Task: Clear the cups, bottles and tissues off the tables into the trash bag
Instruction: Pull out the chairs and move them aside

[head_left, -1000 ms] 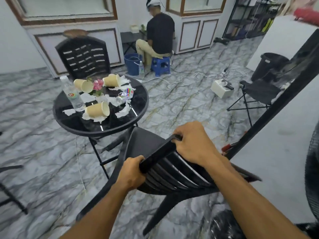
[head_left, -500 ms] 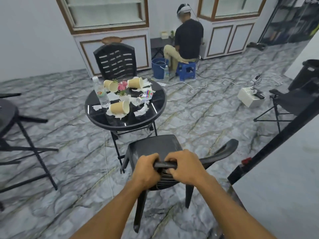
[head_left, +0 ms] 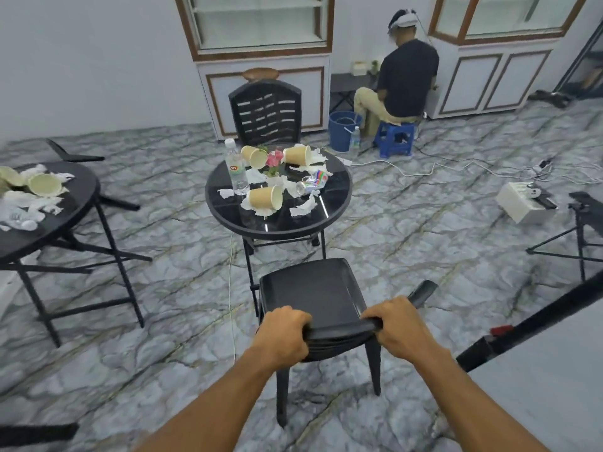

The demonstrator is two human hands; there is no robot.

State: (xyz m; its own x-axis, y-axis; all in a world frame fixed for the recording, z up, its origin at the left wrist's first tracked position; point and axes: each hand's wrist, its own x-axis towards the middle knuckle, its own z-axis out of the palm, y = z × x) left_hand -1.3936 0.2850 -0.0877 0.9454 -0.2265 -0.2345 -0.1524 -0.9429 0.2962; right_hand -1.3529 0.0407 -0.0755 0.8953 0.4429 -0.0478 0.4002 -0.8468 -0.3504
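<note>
1. Black plastic chair sits right under the head camera. Both hands are clamped on the top rail of its backrest, the left hand at the left end and the right hand at the right end, fingers curled over the edge.
2. The seat points at the round glass table just past it, so all the trash is out ahead of the hands and touches neither.
3. On that table there's an upright water bottle on the left. Three paper cups lie on their sides: the front cup and two back cups either side of a pink flower. There's also a crushed bottle with a colourful label on the right, and torn tissues scattered between.
4. Way off left is a second table with a tipped cup and a tissue heap, well apart from both hands.
5. At the back, another chair stands behind the glass table. A person sits on a blue stool facing away, with a blue bucket beside.
</note>
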